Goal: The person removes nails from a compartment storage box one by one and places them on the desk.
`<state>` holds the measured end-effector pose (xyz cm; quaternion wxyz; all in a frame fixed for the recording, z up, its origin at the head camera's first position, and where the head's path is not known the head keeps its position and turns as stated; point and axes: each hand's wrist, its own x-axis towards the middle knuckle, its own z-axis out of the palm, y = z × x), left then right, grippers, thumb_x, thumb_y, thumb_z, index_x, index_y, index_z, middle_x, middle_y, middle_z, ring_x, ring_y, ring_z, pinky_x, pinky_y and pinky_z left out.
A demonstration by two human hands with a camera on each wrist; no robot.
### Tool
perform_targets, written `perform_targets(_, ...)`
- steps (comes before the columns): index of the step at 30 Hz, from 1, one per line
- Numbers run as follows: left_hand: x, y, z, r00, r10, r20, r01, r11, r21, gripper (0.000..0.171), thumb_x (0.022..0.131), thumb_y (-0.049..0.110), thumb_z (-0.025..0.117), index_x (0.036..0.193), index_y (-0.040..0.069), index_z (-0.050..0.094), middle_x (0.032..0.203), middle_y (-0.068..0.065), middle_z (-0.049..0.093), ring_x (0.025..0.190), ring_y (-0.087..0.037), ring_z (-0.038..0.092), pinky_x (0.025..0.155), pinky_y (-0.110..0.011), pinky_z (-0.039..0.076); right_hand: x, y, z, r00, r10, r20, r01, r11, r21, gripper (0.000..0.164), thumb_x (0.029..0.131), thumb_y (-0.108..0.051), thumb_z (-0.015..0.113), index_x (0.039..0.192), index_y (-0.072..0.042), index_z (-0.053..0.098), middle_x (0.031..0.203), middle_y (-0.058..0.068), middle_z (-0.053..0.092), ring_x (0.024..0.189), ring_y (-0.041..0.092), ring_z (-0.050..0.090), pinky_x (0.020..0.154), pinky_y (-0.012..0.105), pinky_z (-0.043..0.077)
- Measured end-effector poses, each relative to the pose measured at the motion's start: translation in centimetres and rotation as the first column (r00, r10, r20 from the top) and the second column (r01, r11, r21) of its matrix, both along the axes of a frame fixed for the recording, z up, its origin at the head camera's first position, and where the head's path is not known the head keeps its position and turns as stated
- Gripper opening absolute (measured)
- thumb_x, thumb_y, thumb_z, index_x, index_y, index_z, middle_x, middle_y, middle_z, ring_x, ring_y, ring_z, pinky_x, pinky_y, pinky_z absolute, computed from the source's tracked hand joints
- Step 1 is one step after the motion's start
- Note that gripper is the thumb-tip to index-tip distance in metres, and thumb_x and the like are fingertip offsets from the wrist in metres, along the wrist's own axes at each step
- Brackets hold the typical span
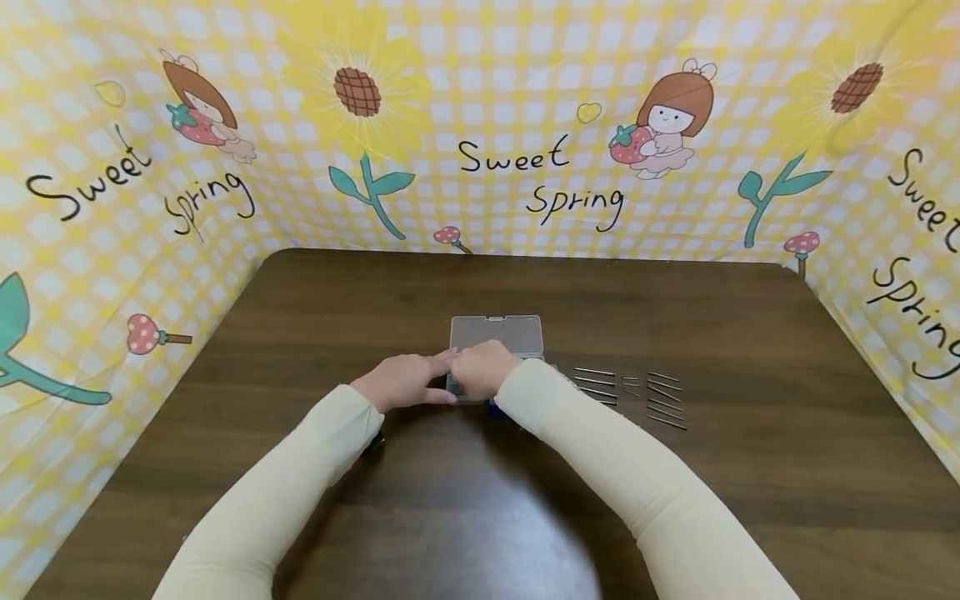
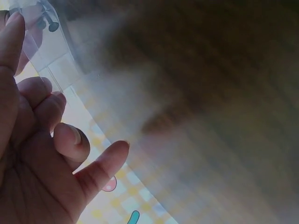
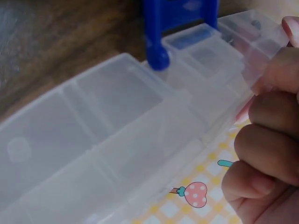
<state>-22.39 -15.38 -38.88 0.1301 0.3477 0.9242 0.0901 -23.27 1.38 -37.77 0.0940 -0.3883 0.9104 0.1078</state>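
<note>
A clear plastic compartment box (image 3: 135, 121) lies on the table with its lid (image 1: 496, 335) raised at the back. My left hand (image 1: 405, 379) is at the box's left end, thumb apart from the other fingers; in the left wrist view its upper straight finger (image 2: 11, 42) lies along the clear wall. My right hand (image 1: 480, 369) reaches over the same end with curled fingers (image 3: 273, 140). Its fingertips are at the end compartment, where a small dark round-headed piece (image 3: 255, 23) shows; whether they pinch anything, I cannot tell.
A blue plastic piece (image 3: 180, 21) stands against the box's near side. To the right lie thin metal pins in groups: long ones (image 1: 595, 382), short ones (image 1: 631, 381) and a slanted row (image 1: 665, 400). Patterned cloth (image 1: 510, 100) walls the brown table (image 1: 450, 492) at back and sides.
</note>
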Motion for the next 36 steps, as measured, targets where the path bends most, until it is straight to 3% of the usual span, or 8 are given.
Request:
perform_targets(4, -0.3, 0.2, 0.4, 1.0, 0.001, 0.007, -0.001, 1.0, 0.022, 0.076, 0.091, 0.041, 0.063, 0.149, 0.002, 0.032, 0.148, -0.017, 0.038, 0.096, -0.031, 0.065, 0.086, -0.042, 0.049, -0.4, 0.7, 0.6, 0.998, -0.019, 0.056, 0.021, 0.999, -0.042, 0.015, 0.094, -0.018, 0.06, 0.088, -0.014, 0.072, 0.087, 0.001, 0.069, 0.069, 0.013, 0.058, 0.067, 0.037, 0.054)
perform_targets(8, -0.4, 0.3, 0.7, 1.0, 0.014, 0.028, -0.014, 1.0, 0.002, 0.075, 0.091, 0.041, 0.062, 0.15, 0.005, 0.031, 0.151, -0.015, 0.032, 0.105, -0.031, 0.062, 0.091, -0.043, 0.047, -0.9, 1.5, 1.8, 0.989, -0.024, 0.148, 0.045, 0.99, -0.135, 0.025, 0.091, -0.011, 0.059, 0.066, -0.016, 0.062, 0.064, -0.004, 0.054, 0.059, 0.011, 0.045, 0.058, 0.031, 0.046)
perform_targets(11, -0.7, 0.5, 0.8, 0.999, 0.013, 0.042, -0.013, 1.0, -0.014, 0.075, 0.091, 0.043, 0.061, 0.15, 0.007, 0.03, 0.153, -0.012, 0.029, 0.107, -0.031, 0.061, 0.091, -0.043, 0.046, -1.3, 2.3, 2.8, 0.978, -0.03, 0.207, 0.067, 0.983, -0.173, 0.034, 0.087, -0.008, 0.059, 0.056, -0.018, 0.048, 0.057, -0.007, 0.041, 0.055, 0.009, 0.039, 0.052, 0.027, 0.037)
perform_targets(14, -0.8, 0.4, 0.8, 0.998, 0.019, 0.059, -0.017, 0.999, -0.028, 0.075, 0.091, 0.043, 0.06, 0.15, 0.008, 0.03, 0.154, -0.01, 0.027, 0.114, -0.032, 0.057, 0.094, -0.044, 0.045, -1.6, 2.9, 3.7, 0.964, -0.026, 0.266, 0.076, 0.981, -0.177, 0.036, 0.086, -0.009, 0.059, 0.054, -0.018, 0.044, 0.055, -0.007, 0.037, 0.053, 0.009, 0.036, 0.05, 0.025, 0.032)
perform_targets(22, -0.5, 0.5, 0.4, 0.998, 0.014, 0.065, -0.012, 0.999, -0.036, 0.075, 0.092, 0.043, 0.06, 0.15, 0.006, 0.031, 0.155, -0.01, 0.026, 0.127, -0.033, 0.047, 0.1, -0.045, 0.04, -1.6, 6.0, 3.9, 0.942, -0.023, 0.335, 0.084, 0.982, -0.168, 0.014, 0.082, -0.009, 0.062, 0.07, -0.011, 0.068, 0.065, -0.007, 0.056, 0.059, 0.008, 0.048, 0.056, 0.023, 0.041)
perform_targets(26, -0.4, 0.6, 0.2, 0.997, 0.014, 0.077, -0.011, 0.999, -0.035, 0.075, 0.092, 0.044, 0.06, 0.15, 0.006, 0.03, 0.155, -0.01, 0.026, 0.13, -0.033, 0.043, 0.102, -0.045, 0.037, -1.3, 8.9, 3.6, 0.929, -0.064, 0.364, 0.129, 0.979, -0.157, 0.011, 0.078, -0.008, 0.061, 0.069, -0.01, 0.068, 0.064, -0.007, 0.055, 0.06, 0.008, 0.047, 0.056, 0.024, 0.041)
perform_targets(32, -0.1, 0.9, 0.2, 0.995, 0.031, 0.094, -0.027, 0.999, -0.04, 0.075, 0.092, 0.042, 0.061, 0.15, 0.007, 0.03, 0.155, -0.008, 0.025, 0.132, -0.031, 0.041, 0.104, -0.045, 0.036, -1.0, 13.9, 3.3, 0.932, -0.076, 0.353, 0.147, 0.973, -0.179, 0.01, 0.074, -0.009, 0.063, 0.066, -0.01, 0.069, 0.061, -0.008, 0.058, 0.058, 0.007, 0.047, 0.056, 0.025, 0.044)
perform_targets(36, -0.1, 1.4, 0.0, 0.994, 0.011, 0.104, -0.007, 0.999, -0.035, 0.076, 0.092, 0.043, 0.06, 0.151, 0.006, 0.029, 0.156, -0.008, 0.024, 0.132, -0.032, 0.041, 0.103, -0.045, 0.036, -0.7, 17.5, 3.2, 0.912, -0.137, 0.387, 0.207, 0.967, -0.146, 0.012, 0.076, -0.007, 0.061, 0.067, -0.01, 0.069, 0.063, -0.007, 0.059, 0.059, 0.008, 0.049, 0.057, 0.026, 0.044)
